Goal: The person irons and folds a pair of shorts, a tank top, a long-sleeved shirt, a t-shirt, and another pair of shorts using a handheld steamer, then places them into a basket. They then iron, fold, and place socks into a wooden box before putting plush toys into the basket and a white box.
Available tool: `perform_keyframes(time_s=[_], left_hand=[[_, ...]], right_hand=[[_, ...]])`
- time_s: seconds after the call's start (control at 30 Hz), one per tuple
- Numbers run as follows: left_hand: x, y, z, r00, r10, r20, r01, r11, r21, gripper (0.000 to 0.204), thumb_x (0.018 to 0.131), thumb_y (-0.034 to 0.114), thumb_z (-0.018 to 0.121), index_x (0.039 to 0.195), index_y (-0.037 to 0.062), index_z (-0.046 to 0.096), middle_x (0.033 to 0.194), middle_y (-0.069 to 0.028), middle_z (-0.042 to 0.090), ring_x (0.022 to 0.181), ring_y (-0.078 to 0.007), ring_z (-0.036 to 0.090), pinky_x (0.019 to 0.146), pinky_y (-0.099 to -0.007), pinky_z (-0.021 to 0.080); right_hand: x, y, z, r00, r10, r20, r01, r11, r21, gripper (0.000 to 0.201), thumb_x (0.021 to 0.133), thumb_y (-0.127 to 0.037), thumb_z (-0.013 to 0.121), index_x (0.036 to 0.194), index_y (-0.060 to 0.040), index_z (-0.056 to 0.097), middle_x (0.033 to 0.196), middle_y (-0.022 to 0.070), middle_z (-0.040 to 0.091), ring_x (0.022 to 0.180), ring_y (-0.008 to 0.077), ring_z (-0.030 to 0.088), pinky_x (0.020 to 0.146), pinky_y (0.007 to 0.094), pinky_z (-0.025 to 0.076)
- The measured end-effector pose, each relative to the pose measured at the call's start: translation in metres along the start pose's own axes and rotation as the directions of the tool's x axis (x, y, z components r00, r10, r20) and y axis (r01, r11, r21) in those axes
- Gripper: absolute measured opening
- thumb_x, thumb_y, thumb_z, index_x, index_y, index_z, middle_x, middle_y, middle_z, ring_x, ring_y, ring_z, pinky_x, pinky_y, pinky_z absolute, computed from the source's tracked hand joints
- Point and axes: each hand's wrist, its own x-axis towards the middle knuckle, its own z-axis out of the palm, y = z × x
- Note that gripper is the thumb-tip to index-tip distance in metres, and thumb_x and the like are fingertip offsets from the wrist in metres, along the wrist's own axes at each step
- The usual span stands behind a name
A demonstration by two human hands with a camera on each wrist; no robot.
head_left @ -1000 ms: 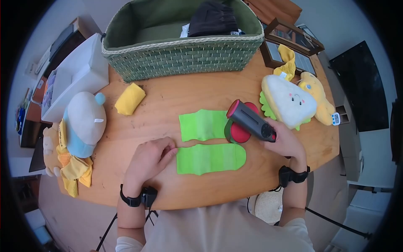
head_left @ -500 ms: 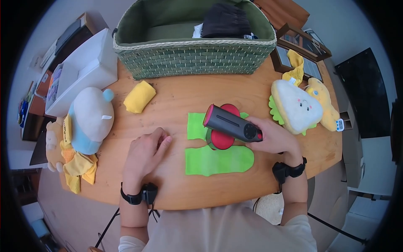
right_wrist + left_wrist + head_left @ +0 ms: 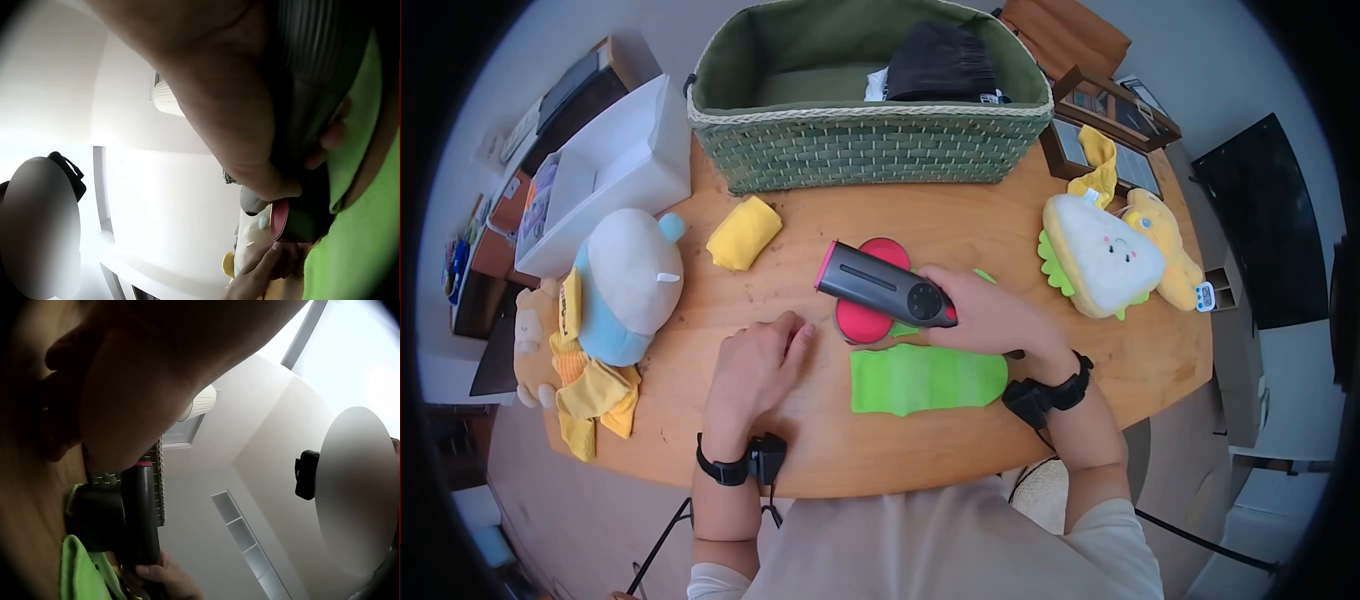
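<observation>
The right hand (image 3: 992, 318) gripped a dark grey plastic handheld device with red round parts (image 3: 882, 287), its long axis running leftward and slightly away from that hand; the striped green fabric sock (image 3: 930, 380) lay crosswise, just bodyward of it. The left hand (image 3: 752, 368), loosely bent and holding nothing, was farther left
</observation>
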Motion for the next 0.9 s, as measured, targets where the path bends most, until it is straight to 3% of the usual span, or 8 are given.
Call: perform_keyframes(time_s=[0.1,0.23,0.3,0.4,0.53,0.7,0.77,0.9], left_hand=[[0.000,-0.002,0.004,1.000,-0.021,0.001,0.021,1.000,0.021,0.030,0.103,0.033,0.052,0.100,0.0070,0.068,0.081,-0.0192,0.070,0.081,-0.0400,0.068,0.074,-0.0501,0.053],[0.006,-0.012,0.010,0.998,0.030,-0.060,-0.036,0.994,-0.106,0.026,0.100,0.028,0.056,0.099,0.0056,0.070,0.077,-0.0193,0.069,0.076,-0.0387,0.067,0.071,-0.0478,0.052],[0.008,-0.011,0.011,0.997,0.038,-0.068,-0.049,0.985,-0.168,0.024,0.099,0.025,0.057,0.099,0.0041,0.069,0.077,-0.0199,0.068,0.073,-0.0380,0.067,0.069,-0.0466,0.050],[0.008,-0.005,0.010,0.998,-0.013,-0.056,0.004,0.987,-0.163,0.022,0.098,0.022,0.061,0.097,0.0017,0.069,0.074,-0.0181,0.068,0.068,-0.0329,0.066,0.065,-0.0413,0.050],[0.010,-0.002,0.014,0.996,-0.025,-0.087,0.009,0.984,-0.178,0.026,0.097,0.026,0.064,0.096,0.0007,0.069,0.072,-0.0163,0.068,0.067,-0.0309,0.066,0.064,-0.0404,0.050],[0.004,0.035,0.017,0.997,-0.066,-0.035,0.057,0.975,-0.213,0.030,0.097,0.033,0.066,0.100,0.0029,0.068,0.072,-0.0138,0.070,0.068,-0.0311,0.068,0.063,-0.0413,0.052],[0.004,0.049,0.017,0.995,-0.089,0.053,0.095,0.986,-0.138,0.035,0.096,0.035,0.068,0.110,0.0047,0.062,0.073,-0.0115,0.071,0.070,-0.0310,0.070,0.063,-0.0417,0.053],[0.005,0.046,0.036,0.999,-0.035,-0.023,0.034,0.998,-0.055,0.044,0.094,0.038,0.070,0.121,0.0068,0.054,0.073,-0.0113,0.071,0.071,-0.0334,0.071,0.063,-0.0439,0.054]], right_hand=[[0.006,0.005,0.022,0.995,0.018,-0.102,-0.017,1.000,0.009,0.056,0.082,-0.023,0.077,0.129,-0.0012,0.055,0.107,0.0175,0.069,0.100,0.0318,0.067,0.087,0.0394,0.052],[-0.010,0.017,0.037,0.971,0.009,-0.238,0.006,0.998,0.062,0.056,0.083,-0.022,0.077,0.129,-0.0008,0.055,0.108,0.0165,0.069,0.101,0.0298,0.067,0.088,0.0395,0.053],[-0.034,0.016,0.037,0.907,-0.020,-0.421,0.124,0.967,0.221,0.055,0.084,-0.020,0.077,0.130,0.0002,0.054,0.107,0.0148,0.068,0.099,0.0257,0.067,0.087,0.0381,0.053],[-0.077,0.020,0.030,0.872,0.139,-0.470,0.033,0.941,0.337,0.055,0.085,-0.017,0.077,0.131,0.0009,0.053,0.106,0.0133,0.067,0.098,0.0216,0.065,0.086,0.0359,0.052],[-0.126,0.025,0.034,0.804,0.219,-0.554,-0.054,0.953,0.298,0.056,0.086,-0.012,0.075,0.134,0.0021,0.049,0.108,0.0109,0.065,0.098,0.0182,0.064,0.086,0.0329,0.052],[-0.158,0.046,0.059,0.738,0.271,-0.618,0.004,0.914,0.406,0.056,0.086,-0.009,0.074,0.135,0.0022,0.049,0.107,0.0094,0.065,0.097,0.0161,0.064,0.085,0.0317,0.051],[-0.165,0.053,0.067,0.719,0.293,-0.630,0.007,0.904,0.428,0.055,0.086,-0.009,0.074,0.135,0.0021,0.049,0.106,0.0090,0.065,0.096,0.0158,0.063,0.085,0.0313,0.051],[-0.172,0.061,0.078,0.669,0.275,-0.691,0.056,0.908,0.416,0.054,0.086,-0.007,0.072,0.134,0.0027,0.049,0.104,0.0085,0.065,0.092,0.0144,0.062,0.083,0.0303,0.050]])
